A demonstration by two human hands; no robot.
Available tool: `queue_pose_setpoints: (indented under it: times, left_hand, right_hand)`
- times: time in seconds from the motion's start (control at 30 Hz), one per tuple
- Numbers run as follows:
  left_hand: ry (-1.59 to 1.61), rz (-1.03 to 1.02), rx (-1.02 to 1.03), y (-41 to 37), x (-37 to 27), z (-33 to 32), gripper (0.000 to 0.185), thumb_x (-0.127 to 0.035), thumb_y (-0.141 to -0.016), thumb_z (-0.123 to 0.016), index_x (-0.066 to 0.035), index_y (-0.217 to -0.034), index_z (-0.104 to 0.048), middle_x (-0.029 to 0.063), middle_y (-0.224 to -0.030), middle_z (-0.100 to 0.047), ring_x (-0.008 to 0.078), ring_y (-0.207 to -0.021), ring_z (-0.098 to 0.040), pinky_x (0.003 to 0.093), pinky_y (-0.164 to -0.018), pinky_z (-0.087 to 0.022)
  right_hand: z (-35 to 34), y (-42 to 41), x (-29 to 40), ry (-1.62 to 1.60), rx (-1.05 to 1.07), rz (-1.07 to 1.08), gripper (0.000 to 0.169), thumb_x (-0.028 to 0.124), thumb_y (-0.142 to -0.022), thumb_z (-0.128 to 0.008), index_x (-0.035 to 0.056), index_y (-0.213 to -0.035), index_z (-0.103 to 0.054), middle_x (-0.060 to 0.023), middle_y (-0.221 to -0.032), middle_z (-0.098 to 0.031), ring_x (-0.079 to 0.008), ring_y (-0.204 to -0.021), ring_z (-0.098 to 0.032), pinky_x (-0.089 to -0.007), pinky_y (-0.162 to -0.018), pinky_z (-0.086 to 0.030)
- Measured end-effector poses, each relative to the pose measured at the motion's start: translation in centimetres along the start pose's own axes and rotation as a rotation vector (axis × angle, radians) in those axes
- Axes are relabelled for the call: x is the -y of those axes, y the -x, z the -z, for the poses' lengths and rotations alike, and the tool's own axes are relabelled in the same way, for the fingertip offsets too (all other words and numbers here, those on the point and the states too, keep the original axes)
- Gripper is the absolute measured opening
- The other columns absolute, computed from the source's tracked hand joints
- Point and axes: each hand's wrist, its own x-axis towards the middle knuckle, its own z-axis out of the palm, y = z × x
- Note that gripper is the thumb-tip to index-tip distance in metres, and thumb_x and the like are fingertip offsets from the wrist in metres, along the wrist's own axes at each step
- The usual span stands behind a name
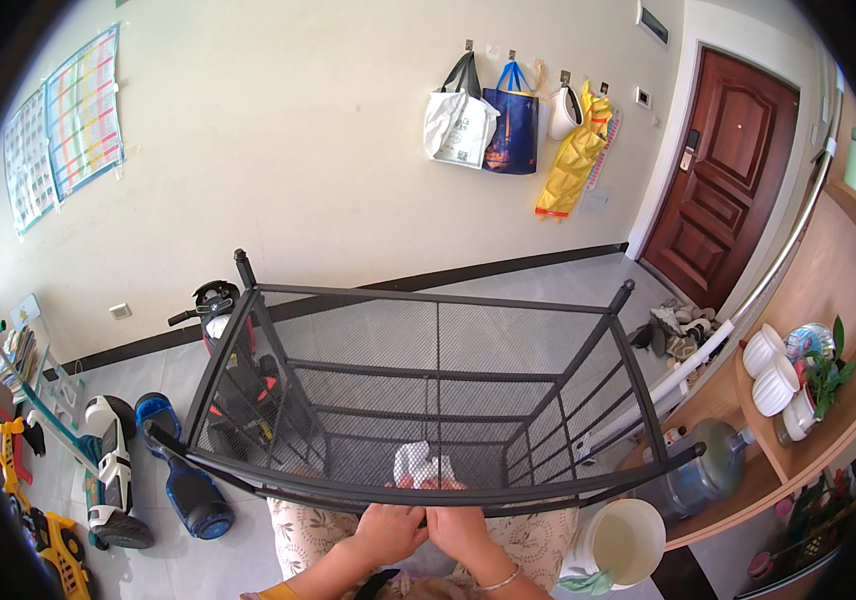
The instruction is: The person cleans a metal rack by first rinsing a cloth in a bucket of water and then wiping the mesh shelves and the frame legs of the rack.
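A black metal mesh rack [368,330] stands before me. My left hand [390,531] and my right hand [460,531] are side by side at its near top edge, with fingertips reaching behind the front rail. A crumpled white cloth [424,463] shows through the mesh just beyond the fingers. The rail and mesh partly hide the fingertips, so which hand has hold of the cloth is unclear.
A white bucket [627,544] with a green cloth [585,581] stands at the right, near a large water bottle [705,465] and wooden shelves [833,262]. Hoverboards [192,487] and toy trucks [60,551] lie left. A scooter [237,375] stands behind the rack.
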Motion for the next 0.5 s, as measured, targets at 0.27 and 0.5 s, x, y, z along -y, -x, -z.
queue_pose_setpoints:
  times: [0.27, 0.5]
  left_hand:
    - [-0.123, -0.052, -0.092, 2.1, -1.0, -0.1, 0.046, -0.042, -0.082, -0.061, -0.001, -0.102, -0.062, 0.0232, -0.112, -0.058, 0.0409, -0.117, -0.049, 0.0499, -0.102, -0.034]
    - [-0.107, 0.023, -0.018, 2.3, -1.6, -0.3, 0.049, -0.045, -0.081, -0.061, -0.002, -0.104, -0.061, 0.0209, -0.115, -0.057, 0.0393, -0.121, -0.048, 0.0506, -0.101, -0.034]
  right_hand:
    - [-0.6, 1.8, 0.6, -0.031, -0.076, 0.054, 0.018, 0.012, -0.084, -0.054, 0.0005, -0.098, -0.059, -0.0174, -0.093, -0.062, -0.0359, -0.09, -0.059, -0.0472, -0.078, -0.046]
    - [-0.4, 1.9, 1.0, -0.028, -0.074, 0.04, 0.021, 0.01, -0.082, -0.055, 0.0015, -0.1, -0.061, -0.0163, -0.099, -0.063, -0.0353, -0.092, -0.059, -0.0456, -0.08, -0.047]
